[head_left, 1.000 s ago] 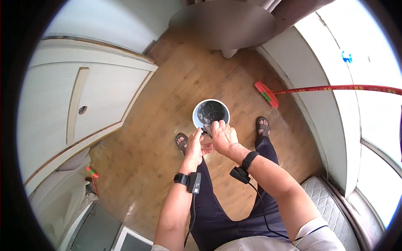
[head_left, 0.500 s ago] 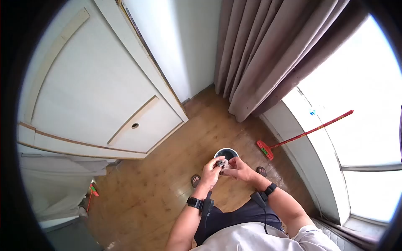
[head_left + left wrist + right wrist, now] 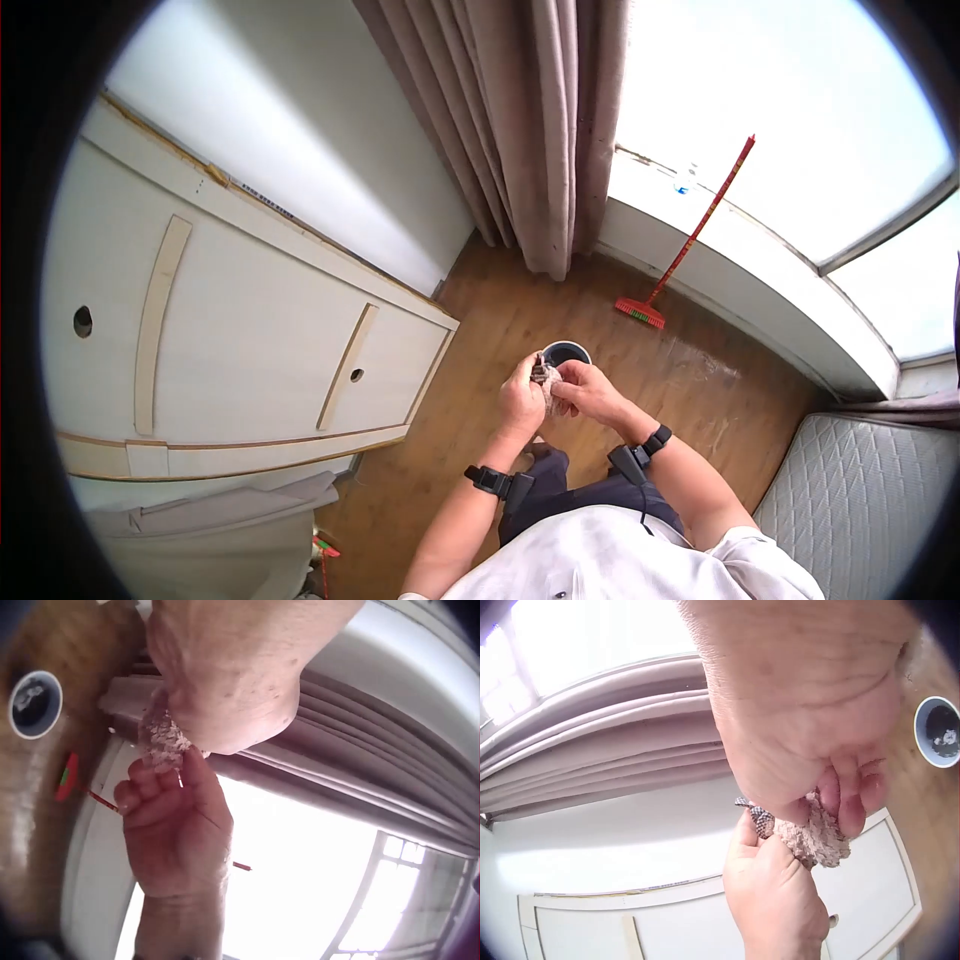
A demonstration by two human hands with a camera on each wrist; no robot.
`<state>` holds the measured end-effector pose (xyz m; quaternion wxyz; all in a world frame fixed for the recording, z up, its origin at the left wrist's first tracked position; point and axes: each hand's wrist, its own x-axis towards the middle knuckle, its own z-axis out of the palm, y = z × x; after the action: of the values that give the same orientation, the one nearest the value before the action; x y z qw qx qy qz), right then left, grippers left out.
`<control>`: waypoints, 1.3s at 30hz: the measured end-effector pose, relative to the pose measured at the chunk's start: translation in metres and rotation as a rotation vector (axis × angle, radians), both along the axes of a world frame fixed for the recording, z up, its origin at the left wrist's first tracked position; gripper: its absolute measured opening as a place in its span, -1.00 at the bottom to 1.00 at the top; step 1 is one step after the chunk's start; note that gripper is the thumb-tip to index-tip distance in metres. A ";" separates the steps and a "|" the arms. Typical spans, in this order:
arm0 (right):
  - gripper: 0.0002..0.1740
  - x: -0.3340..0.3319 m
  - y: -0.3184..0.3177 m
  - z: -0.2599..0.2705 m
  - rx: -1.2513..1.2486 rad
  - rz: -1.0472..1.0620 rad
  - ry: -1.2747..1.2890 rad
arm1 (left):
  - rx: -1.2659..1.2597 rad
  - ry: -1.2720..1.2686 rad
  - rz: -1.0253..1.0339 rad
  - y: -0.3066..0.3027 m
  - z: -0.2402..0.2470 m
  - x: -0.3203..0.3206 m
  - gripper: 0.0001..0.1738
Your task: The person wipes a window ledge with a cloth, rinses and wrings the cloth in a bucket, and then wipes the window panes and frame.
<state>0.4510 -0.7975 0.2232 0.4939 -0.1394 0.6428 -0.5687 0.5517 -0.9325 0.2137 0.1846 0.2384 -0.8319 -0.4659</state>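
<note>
A seated person's left hand (image 3: 522, 398) pinches a checked strip (image 3: 761, 820) at the end of a shaggy pink cloth (image 3: 821, 838), while the right hand (image 3: 590, 392) clamps the cloth itself between curled fingers. The bundle is held up near a round bucket (image 3: 587, 352) on the wood-look floor (image 3: 480, 300), with a red broom (image 3: 640, 312) standing tilted by the window ledge (image 3: 720, 265)

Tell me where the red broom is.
In the head view, the red broom is right of the curtain, its bristles on the floor, its handle up across the window ledge.
</note>
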 end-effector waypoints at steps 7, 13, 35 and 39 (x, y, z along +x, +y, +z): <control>-0.74 -0.032 0.090 -0.008 0.096 -0.486 0.427 | 0.005 -0.098 -0.150 0.052 0.037 -0.039 -0.68; -0.84 -0.084 0.226 -0.012 -0.106 -0.725 0.218 | 0.233 -0.143 -0.288 0.159 0.063 -0.107 -0.72; -0.68 -0.115 0.536 0.076 -0.088 -0.884 0.265 | 0.772 0.137 -0.940 0.428 0.124 -0.297 -0.79; -0.62 -0.140 0.542 0.066 0.130 -0.913 0.417 | 0.689 -0.079 -0.962 0.443 0.097 -0.346 -0.78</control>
<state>0.3107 -0.2559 0.2888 0.0635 0.0762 0.7572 -0.6456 0.2057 -0.4899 0.3110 -0.1664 -0.1021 -0.6535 -0.7313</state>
